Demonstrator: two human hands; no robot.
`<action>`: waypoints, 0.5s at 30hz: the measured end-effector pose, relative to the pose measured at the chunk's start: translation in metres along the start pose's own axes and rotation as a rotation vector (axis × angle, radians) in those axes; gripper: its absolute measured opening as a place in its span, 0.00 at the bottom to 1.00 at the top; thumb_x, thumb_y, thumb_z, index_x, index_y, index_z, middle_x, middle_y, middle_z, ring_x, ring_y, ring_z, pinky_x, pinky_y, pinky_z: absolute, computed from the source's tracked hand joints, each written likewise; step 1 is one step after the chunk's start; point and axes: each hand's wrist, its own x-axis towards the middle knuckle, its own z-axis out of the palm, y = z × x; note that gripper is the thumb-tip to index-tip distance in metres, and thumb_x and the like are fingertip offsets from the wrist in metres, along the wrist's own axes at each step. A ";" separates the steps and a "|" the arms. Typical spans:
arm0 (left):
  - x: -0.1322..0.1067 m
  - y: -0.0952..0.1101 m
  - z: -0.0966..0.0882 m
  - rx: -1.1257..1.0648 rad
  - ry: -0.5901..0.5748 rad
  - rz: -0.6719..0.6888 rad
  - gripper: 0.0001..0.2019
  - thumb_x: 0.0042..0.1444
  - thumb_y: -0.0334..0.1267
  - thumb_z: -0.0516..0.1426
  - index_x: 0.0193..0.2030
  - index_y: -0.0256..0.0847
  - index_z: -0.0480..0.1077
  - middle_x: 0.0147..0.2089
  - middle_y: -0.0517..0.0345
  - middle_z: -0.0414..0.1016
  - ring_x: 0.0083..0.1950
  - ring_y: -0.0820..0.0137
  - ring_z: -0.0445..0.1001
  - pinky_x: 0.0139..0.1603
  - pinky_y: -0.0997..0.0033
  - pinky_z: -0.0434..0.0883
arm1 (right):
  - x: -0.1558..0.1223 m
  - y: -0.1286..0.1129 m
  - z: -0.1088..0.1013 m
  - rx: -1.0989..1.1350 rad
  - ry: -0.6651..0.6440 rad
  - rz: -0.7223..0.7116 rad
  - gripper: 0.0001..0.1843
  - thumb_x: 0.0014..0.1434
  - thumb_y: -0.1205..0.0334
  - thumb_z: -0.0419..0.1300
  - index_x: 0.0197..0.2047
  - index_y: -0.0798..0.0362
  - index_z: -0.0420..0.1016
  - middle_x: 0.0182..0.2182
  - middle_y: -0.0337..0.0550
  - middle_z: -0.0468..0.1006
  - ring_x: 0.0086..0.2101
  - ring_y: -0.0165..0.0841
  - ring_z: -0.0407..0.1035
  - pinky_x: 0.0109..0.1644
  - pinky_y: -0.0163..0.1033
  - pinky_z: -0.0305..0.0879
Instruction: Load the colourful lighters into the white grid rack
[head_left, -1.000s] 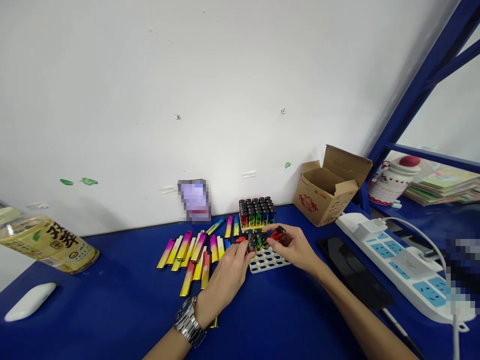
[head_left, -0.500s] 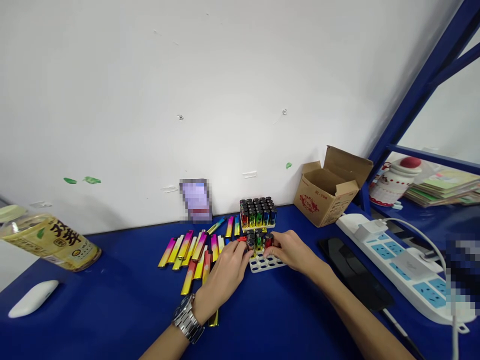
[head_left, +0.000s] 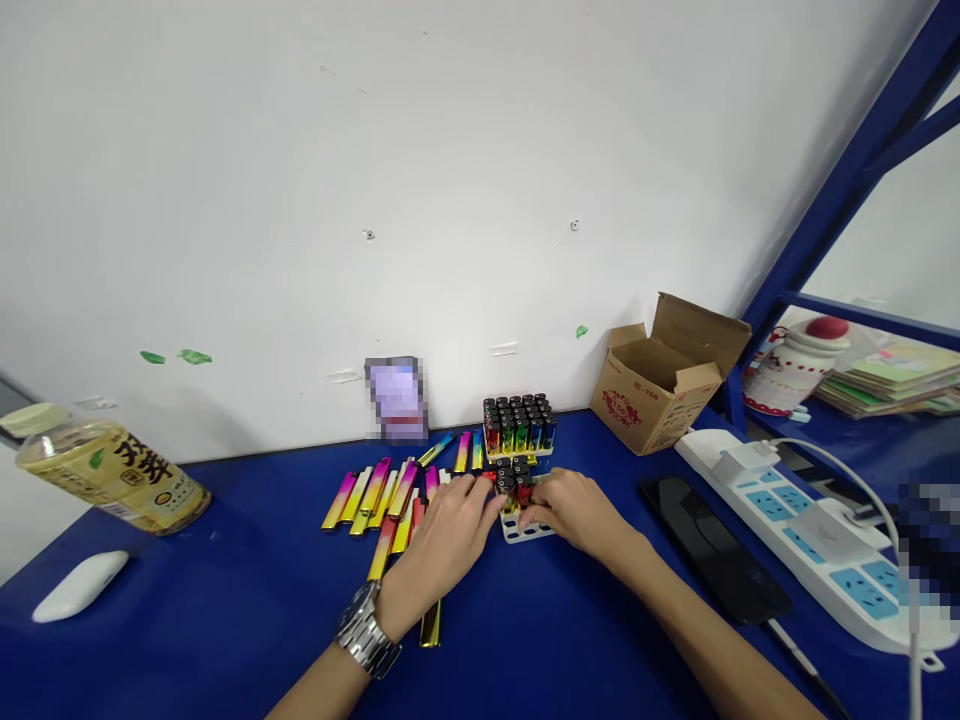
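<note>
We see a white plastic tray (head_left: pixel 517 534), thin and pierced with rounded holes, on a smooth blue table (head_left: pixel 517 640). Black-topped lighters with shiny coloured bodies stand upright in it, and a fuller block of lighters (head_left: pixel 520 428) rises just behind. The fingertips of our right hand (head_left: pixel 581 508) are closed on a red lighter (head_left: pixel 523 489), upright over the tray; our left hand's (head_left: pixel 450 535) fingers curl against its neighbour (whether they grip it, we cannot tell). Glossy flat bars (head_left: pixel 380 487), many shading from pink to yellow, lie heaped beside that hand.

Half a second ago the red lighter stood farther right; now it is closer to our left fingertips, and our right hand hides more of the tray's holes.
</note>
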 end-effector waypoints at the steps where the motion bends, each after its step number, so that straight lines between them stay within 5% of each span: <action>1: 0.001 -0.002 -0.007 0.052 -0.028 -0.039 0.19 0.67 0.42 0.40 0.39 0.38 0.69 0.36 0.50 0.74 0.37 0.63 0.74 0.39 0.63 0.70 | -0.002 -0.004 -0.003 -0.054 -0.034 0.024 0.29 0.59 0.37 0.52 0.23 0.54 0.74 0.26 0.52 0.78 0.30 0.41 0.74 0.27 0.35 0.54; 4: 0.001 -0.011 -0.029 0.276 -0.093 -0.254 0.22 0.67 0.39 0.38 0.39 0.33 0.71 0.35 0.42 0.76 0.37 0.57 0.76 0.38 0.59 0.70 | -0.008 -0.021 -0.011 -0.152 -0.032 0.046 0.32 0.60 0.36 0.49 0.25 0.55 0.76 0.26 0.55 0.78 0.30 0.44 0.75 0.28 0.36 0.55; 7: -0.002 -0.018 -0.043 0.404 -0.255 -0.426 0.19 0.64 0.37 0.43 0.39 0.29 0.73 0.37 0.36 0.77 0.40 0.51 0.78 0.39 0.55 0.70 | -0.019 -0.050 -0.012 -0.087 -0.018 -0.101 0.30 0.66 0.42 0.45 0.30 0.55 0.77 0.27 0.53 0.79 0.29 0.41 0.74 0.30 0.36 0.55; 11: -0.006 -0.014 -0.048 0.357 -0.421 -0.444 0.15 0.58 0.28 0.47 0.35 0.32 0.76 0.40 0.37 0.79 0.44 0.51 0.78 0.41 0.55 0.71 | -0.032 -0.089 0.001 0.076 -0.099 -0.439 0.22 0.65 0.44 0.46 0.53 0.47 0.69 0.31 0.44 0.79 0.29 0.38 0.72 0.30 0.36 0.58; 15: -0.005 -0.012 -0.045 0.325 -0.349 -0.452 0.11 0.54 0.29 0.50 0.32 0.35 0.74 0.38 0.39 0.79 0.42 0.53 0.78 0.39 0.58 0.71 | -0.036 -0.103 0.018 0.001 -0.113 -0.440 0.20 0.65 0.44 0.45 0.46 0.46 0.71 0.36 0.48 0.76 0.37 0.44 0.70 0.32 0.39 0.62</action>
